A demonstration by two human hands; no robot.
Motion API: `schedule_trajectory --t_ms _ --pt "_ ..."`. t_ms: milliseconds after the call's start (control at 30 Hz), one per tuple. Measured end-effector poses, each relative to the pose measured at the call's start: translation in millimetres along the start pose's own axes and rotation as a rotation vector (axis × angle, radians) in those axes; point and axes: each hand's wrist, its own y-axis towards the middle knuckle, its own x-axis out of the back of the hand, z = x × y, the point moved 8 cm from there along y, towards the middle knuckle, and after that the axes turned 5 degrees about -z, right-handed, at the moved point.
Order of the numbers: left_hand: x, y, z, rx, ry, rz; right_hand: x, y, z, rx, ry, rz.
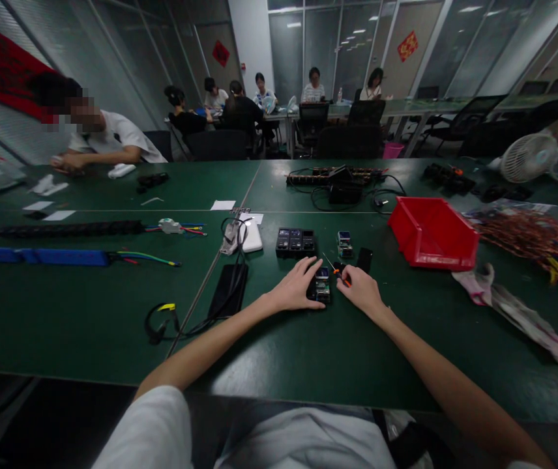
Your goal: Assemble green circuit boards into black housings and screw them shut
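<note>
My left hand [296, 286] rests on the green table [88, 312], its fingers curled against the left side of a small black electronic module [322, 290] and steadying it. My right hand [362, 290] is closed around a thin screwdriver with an orange handle [338, 273], whose tip points up and left above the module. Just beyond lie a black block of similar modules [295, 241], a single small module [344, 243] and a small black piece [364, 259].
A red plastic bin [430, 233] stands to the right, with a bag of coloured wires [533, 238] past it. A white box [251, 236], black pouch [229, 290] and cables lie to the left. A person sits at far left; several others sit at the back.
</note>
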Motion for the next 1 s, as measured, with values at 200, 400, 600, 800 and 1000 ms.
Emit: schedule_trajectory --t_ms 200,400,600,800,1000 --pt "-0.7 -19 15 0.060 -0.150 -0.079 2 2 4 0.026 -0.051 0.010" --pt "-8.2 -22 26 0.088 -0.222 -0.189 20 3 28 0.128 0.165 -0.062" --pt "-10.2 -20 30 0.101 -0.252 -0.177 10 -2 57 0.276 0.220 0.058" --pt "-8.7 -21 30 0.071 -0.313 -0.199 8 -2 65 0.300 0.160 0.112" --pt "-12.4 -23 33 0.083 -0.344 -0.161 4 -1 66 0.248 0.173 0.145"
